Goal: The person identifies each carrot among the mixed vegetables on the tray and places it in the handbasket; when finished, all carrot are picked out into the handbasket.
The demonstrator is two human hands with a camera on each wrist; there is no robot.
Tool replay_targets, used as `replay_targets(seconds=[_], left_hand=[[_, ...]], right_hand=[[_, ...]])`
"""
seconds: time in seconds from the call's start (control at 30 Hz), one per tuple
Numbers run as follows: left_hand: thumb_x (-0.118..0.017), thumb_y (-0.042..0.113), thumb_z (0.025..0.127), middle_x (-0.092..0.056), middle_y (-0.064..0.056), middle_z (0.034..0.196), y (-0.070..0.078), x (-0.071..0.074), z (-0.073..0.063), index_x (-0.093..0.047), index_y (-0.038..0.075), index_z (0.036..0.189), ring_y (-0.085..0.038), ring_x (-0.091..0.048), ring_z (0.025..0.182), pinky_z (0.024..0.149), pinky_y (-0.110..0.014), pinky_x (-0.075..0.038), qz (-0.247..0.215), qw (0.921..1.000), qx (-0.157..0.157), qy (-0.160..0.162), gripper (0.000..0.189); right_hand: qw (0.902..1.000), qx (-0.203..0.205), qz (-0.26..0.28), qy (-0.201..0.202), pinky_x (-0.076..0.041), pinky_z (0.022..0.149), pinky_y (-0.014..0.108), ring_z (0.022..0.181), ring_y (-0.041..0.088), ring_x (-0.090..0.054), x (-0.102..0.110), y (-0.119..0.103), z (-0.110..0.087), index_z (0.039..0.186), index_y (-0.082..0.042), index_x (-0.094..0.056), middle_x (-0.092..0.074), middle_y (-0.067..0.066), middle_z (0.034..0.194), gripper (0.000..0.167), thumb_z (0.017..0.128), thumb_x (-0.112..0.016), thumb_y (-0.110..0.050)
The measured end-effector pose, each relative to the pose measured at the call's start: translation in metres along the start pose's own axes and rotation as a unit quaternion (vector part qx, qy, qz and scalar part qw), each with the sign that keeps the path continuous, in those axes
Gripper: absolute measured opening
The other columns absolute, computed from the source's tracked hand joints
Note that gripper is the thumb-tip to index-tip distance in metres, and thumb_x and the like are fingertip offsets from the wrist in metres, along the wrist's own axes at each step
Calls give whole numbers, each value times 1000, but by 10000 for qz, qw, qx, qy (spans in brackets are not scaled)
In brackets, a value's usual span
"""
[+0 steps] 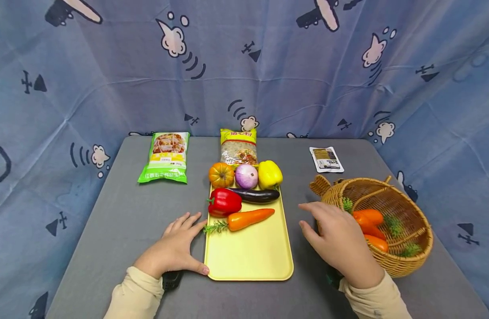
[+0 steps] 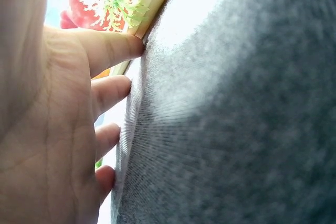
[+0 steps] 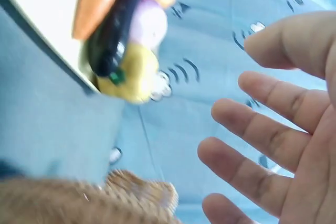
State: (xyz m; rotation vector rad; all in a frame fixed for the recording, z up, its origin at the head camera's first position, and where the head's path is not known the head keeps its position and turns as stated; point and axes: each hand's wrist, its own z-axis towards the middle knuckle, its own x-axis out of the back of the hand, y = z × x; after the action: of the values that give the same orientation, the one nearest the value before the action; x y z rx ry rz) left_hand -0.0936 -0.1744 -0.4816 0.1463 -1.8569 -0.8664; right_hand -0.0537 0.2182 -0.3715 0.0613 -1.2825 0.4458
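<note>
My left hand [image 1: 176, 246] rests with spread fingers at the left edge of a yellow tray [image 1: 248, 261], its thumb at the near left corner. On the tray lie a carrot [image 1: 250, 219], a red bell pepper [image 1: 224, 202] and an eggplant [image 1: 255, 195]. Along its far end sit a small pumpkin [image 1: 221, 175], a purple onion [image 1: 246, 176] and a yellow bell pepper [image 1: 270, 174]. My right hand [image 1: 338, 239] hovers between tray and wicker basket [image 1: 412, 221], holding nothing; the right wrist view shows its fingers apart and extended. Several carrots [image 1: 375, 243] lie in the basket.
Behind the tray lies a yellow-topped food bag [image 1: 238, 146]. A green and white food bag [image 1: 166, 157] is at the back left of the grey table [image 1: 121, 221], and a small white packet [image 1: 326, 159] at the back right. A patterned blue curtain [image 1: 228, 66] hangs behind.
</note>
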Motion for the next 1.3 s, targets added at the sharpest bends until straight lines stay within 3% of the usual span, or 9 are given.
replay_targets(seconds=[0.27, 0.57, 0.73, 0.9, 1.03, 1.3], left_hand=[[-94, 73, 59, -27, -12, 174, 1, 1, 1, -42, 16, 166, -43, -13, 160, 124, -68, -9, 60, 9999, 97, -44, 132], [-95, 71, 60, -27, -12, 174, 3, 2, 0, -43, 16, 166, -43, -13, 160, 124, -67, -8, 35, 9999, 77, -68, 130], [-96, 70, 60, -29, -15, 172, 2, 2, -2, -44, 13, 165, -44, -14, 160, 124, -66, -9, 4, 10000, -81, 49, 130], [-96, 70, 59, -30, -16, 172, 2, 2, -2, -45, 12, 164, -44, -15, 159, 124, -67, -9, 11, 9999, -80, 96, 130], [-95, 71, 59, -29, -16, 172, 3, 3, -2, -44, 12, 165, -44, -14, 159, 124, -67, -8, -7, 10000, -65, 61, 131], [-96, 70, 59, -29, -14, 173, 2, 1, -1, -44, 12, 165, -43, -14, 160, 124, -67, -9, 56, 10000, -10, 27, 131]], right_hand=[[9970, 180, -127, -749, -56, 93, 57, 114, 34, -69, -40, -19, 15, 133, -9, -74, -73, 10, 128, 43, 94, -81, -28], [9814, 34, -321, -1894, -45, 104, 66, 136, 44, -51, -77, -24, 28, 159, -9, -50, -57, 15, 153, 73, 96, -81, -30], [9811, -42, -464, -1877, -49, 99, 62, 124, 41, -57, -85, -21, 30, 152, -7, -59, -65, 15, 138, 64, 97, -81, -30], [9855, 164, -571, -1592, -54, 83, 53, 105, 34, -60, -87, -20, 27, 125, -11, -76, -68, 8, 114, 41, 89, -87, -28], [9879, 190, -458, -1469, -53, 72, 45, 89, 26, -61, -87, -19, 23, 106, -16, -79, -69, -1, 98, 29, 81, -94, -21], [9891, 378, -248, -1404, -51, 71, 39, 84, 19, -62, -77, -15, 11, 105, -15, -81, -71, -6, 94, 29, 82, -95, -25]])
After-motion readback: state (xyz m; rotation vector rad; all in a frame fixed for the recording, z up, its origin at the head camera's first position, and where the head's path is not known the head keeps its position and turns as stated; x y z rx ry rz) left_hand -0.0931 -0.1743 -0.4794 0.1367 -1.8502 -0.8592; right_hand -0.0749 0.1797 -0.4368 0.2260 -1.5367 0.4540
